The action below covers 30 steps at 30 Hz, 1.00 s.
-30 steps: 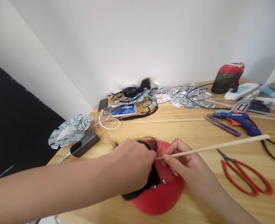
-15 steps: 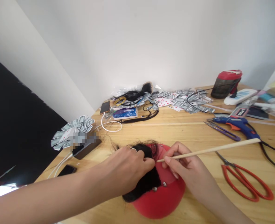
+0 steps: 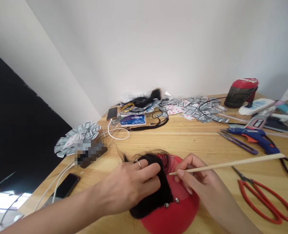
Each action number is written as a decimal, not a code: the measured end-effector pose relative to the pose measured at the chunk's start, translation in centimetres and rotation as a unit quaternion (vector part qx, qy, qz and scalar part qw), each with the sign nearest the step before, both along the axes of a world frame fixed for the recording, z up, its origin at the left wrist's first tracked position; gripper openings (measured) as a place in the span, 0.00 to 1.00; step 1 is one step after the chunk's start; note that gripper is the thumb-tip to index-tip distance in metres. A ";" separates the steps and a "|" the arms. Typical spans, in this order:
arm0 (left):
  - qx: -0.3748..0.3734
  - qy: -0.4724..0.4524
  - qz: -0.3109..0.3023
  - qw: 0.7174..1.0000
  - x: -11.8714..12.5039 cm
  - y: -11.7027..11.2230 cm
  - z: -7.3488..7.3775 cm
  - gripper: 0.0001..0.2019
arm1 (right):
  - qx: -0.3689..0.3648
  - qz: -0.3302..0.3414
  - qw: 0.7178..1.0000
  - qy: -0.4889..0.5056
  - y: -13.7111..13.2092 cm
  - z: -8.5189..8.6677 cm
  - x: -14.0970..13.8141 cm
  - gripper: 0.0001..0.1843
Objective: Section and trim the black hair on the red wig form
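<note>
A rounded red form (image 3: 169, 221) sits at the table's front, partly covered by a patch of black hair (image 3: 162, 195) and a pinkish sheer piece (image 3: 183, 188). Silver pins (image 3: 166, 205) stick up along the edge. Over the hair lies my left hand (image 3: 139, 182), wearing a ring, fingers curled; the thumb and whatever it may pinch are hidden. Between thumb and fingers, my right hand (image 3: 195, 175) grips a tapered wooden stick (image 3: 234, 164). Its thin end points at the hair's right edge. Loose strands stray from the hair's top.
Red-handled scissors (image 3: 263, 195), a blue glue gun (image 3: 258, 135) and purple tweezers (image 3: 241, 143) lie to the right. Behind are scattered cards (image 3: 195, 109), a tissue pack (image 3: 133, 120) and a red-lidded container (image 3: 241, 92). Phones (image 3: 69, 184) and white cables are at left.
My left hand has drawn back slightly left from the stick's tip, its fingers loosening apart a little. My right hand still holds the stick. The whole view has shifted a bit.
</note>
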<state>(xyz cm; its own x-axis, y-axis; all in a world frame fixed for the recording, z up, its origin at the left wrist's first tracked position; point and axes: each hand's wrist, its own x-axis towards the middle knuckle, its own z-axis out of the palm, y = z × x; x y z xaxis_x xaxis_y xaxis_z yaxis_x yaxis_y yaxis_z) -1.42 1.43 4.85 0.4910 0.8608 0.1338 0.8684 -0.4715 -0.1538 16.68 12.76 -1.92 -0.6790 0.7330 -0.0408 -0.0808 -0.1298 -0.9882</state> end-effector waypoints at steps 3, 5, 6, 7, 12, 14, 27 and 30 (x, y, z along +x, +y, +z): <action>-0.051 -0.140 -0.016 0.989 -0.1 0.0 0.0 0.09 | -0.003 0.004 1.000 0.002 0.0 0.1 0.0 0.13; -0.123 -0.272 -0.015 0.954 -0.1 0.2 -0.1 0.08 | -0.004 0.001 1.000 0.001 0.0 0.2 0.0 0.13; -0.153 -0.331 -0.012 0.931 -0.2 0.3 -0.2 0.08 | -0.003 -0.002 1.000 -0.001 0.0 0.2 0.0 0.13; -0.171 -0.381 -0.007 0.908 -0.2 0.4 -0.3 0.09 | -0.001 -0.003 1.000 -0.001 0.0 0.3 0.0 0.13; -0.185 -0.515 0.069 0.834 -0.4 0.8 -1.3 0.10 | 0.013 -0.012 1.000 -0.010 -0.4 0.1 0.2 0.12; -0.194 -0.536 0.099 0.816 -0.5 0.9 -1.7 0.11 | 0.024 -0.038 0.999 -0.011 -0.7 -0.1 0.2 0.11; -0.175 -0.597 0.121 0.773 -0.6 1.0 -3.0 0.12 | 0.200 -0.107 0.974 -0.020 -1.3 -0.5 0.5 0.06; -0.177 -0.593 0.125 0.776 -0.5 1.1 -2.9 0.12 | 0.307 -0.113 0.945 -0.014 -1.3 -1.1 0.8 0.08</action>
